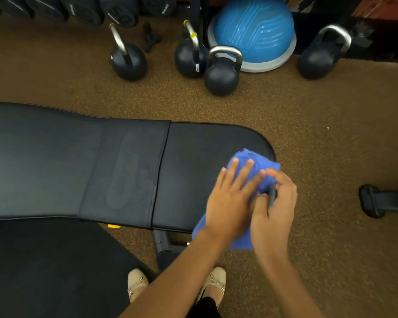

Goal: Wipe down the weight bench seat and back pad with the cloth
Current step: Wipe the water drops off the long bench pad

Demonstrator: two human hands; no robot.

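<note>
The black padded weight bench (124,171) lies across the view from the left, its rounded end at the right. A blue cloth (248,157) lies on that rounded end and hangs over the near edge. My left hand (230,198) lies flat on the cloth with straight fingers. My right hand (276,207) is just to its right, fingers curled round the cloth's edge and a small dark object that I cannot identify.
Several black kettlebells (222,74) and a blue half-ball trainer (255,31) stand on the brown speckled floor beyond the bench. Dumbbells (117,12) line the top left. A black frame foot (375,200) lies at right. My feet in beige shoes (214,283) stand near the bench's leg (166,246).
</note>
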